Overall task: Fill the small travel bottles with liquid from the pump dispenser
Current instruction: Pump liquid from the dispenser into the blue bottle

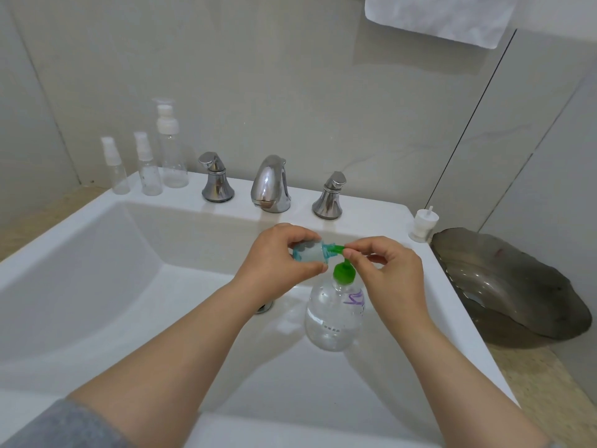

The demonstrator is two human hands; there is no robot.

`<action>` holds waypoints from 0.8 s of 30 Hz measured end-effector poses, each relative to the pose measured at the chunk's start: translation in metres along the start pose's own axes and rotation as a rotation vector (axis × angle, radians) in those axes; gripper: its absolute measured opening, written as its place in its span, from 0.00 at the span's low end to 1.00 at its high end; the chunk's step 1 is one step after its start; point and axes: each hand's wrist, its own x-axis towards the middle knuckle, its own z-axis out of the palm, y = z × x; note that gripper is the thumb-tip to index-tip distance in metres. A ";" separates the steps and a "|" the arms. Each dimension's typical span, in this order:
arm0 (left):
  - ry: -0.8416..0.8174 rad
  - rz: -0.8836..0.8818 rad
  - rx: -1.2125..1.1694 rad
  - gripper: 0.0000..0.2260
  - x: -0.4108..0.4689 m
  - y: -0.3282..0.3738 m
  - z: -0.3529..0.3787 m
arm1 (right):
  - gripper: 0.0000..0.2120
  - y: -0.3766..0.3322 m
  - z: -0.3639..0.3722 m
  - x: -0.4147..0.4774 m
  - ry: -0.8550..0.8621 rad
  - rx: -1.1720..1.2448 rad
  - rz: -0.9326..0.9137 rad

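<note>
Bare forearms, with a grey sleeve (pixel 64 425) on the left one, reach over the near rim of the white sink (pixel 97 221) toward its middle. The left hand (pixel 281 253) grips a small travel bottle (pixel 307 252), blue-tinted and lying almost on its side with its mouth pointing right. The right hand (pixel 387 266) pinches the green nozzle (pixel 336 249) of the pump dispenser (pixel 336 315) between thumb and forefinger, and the nozzle tip meets the bottle's mouth. The dispenser's clear, part-full body stands at the right of the basin, just below both hands (whether it rests on the bottom or leans on the wall I cannot tell).

This looks like the step of lining up spout and opening before a pump stroke. The next move calls for keeping the mouth under the tip and pressing straight down on the green head without tipping the dispenser. With the bottle so flat, liquid could run back out, so raising its mouth would help.

Three clear bottles (pixel 148 166) stand capped on the far-left ledge, and a loose white pump cap (pixel 423 226) sits on the far-right corner.
</note>
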 end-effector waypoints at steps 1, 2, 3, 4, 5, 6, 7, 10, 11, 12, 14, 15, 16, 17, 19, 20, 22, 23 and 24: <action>0.001 -0.002 -0.002 0.18 0.000 0.000 0.000 | 0.08 0.000 0.001 -0.001 0.009 -0.037 -0.026; 0.002 -0.004 -0.004 0.18 0.000 -0.001 0.000 | 0.07 0.000 0.003 -0.002 0.020 -0.086 -0.058; 0.001 -0.006 -0.005 0.18 0.000 -0.001 0.000 | 0.05 0.000 0.004 -0.003 0.034 -0.143 -0.093; 0.000 -0.008 -0.008 0.18 0.000 -0.002 0.000 | 0.04 -0.001 0.005 -0.004 0.047 -0.198 -0.125; -0.001 -0.011 -0.010 0.18 0.000 -0.002 0.000 | 0.04 0.000 0.006 -0.005 0.056 -0.238 -0.146; -0.003 -0.013 -0.011 0.18 0.000 -0.002 0.000 | 0.03 0.000 0.006 -0.005 0.062 -0.260 -0.153; -0.007 -0.016 -0.008 0.18 0.000 -0.002 0.000 | 0.03 0.000 0.006 -0.005 0.066 -0.268 -0.148; -0.036 -0.020 0.014 0.18 -0.001 -0.001 -0.001 | 0.04 0.002 0.007 -0.007 0.063 -0.254 -0.105; -0.043 -0.021 0.020 0.18 -0.001 -0.001 -0.001 | 0.04 0.002 0.007 -0.008 0.061 -0.252 -0.096; -0.048 -0.022 0.026 0.18 -0.002 -0.001 -0.001 | 0.04 0.002 0.007 -0.008 0.057 -0.253 -0.093; -0.058 -0.024 0.035 0.19 -0.002 -0.002 -0.001 | 0.04 0.001 0.008 -0.009 0.045 -0.265 -0.087; -0.061 -0.024 0.037 0.19 -0.002 -0.002 -0.001 | 0.04 0.001 0.008 -0.010 0.041 -0.267 -0.081; -0.060 -0.024 0.038 0.19 -0.002 -0.002 -0.001 | 0.04 0.001 0.008 -0.010 0.041 -0.268 -0.084; -0.058 -0.024 0.041 0.20 -0.002 -0.002 -0.001 | 0.04 0.002 0.007 -0.011 0.046 -0.266 -0.095; -0.049 -0.020 0.039 0.20 -0.002 -0.002 -0.001 | 0.04 0.002 0.004 -0.009 0.055 -0.274 -0.159; -0.043 -0.019 0.026 0.20 -0.002 -0.002 -0.002 | 0.03 0.002 0.003 -0.008 0.060 -0.295 -0.207; -0.022 -0.018 -0.012 0.19 0.000 -0.002 -0.002 | 0.04 0.002 0.001 -0.006 0.076 -0.340 -0.289; -0.012 -0.017 -0.019 0.19 0.000 -0.002 -0.002 | 0.04 0.001 0.002 -0.006 0.077 -0.346 -0.308; -0.007 -0.013 -0.019 0.19 0.001 -0.002 -0.002 | 0.05 0.000 0.003 -0.005 0.070 -0.343 -0.314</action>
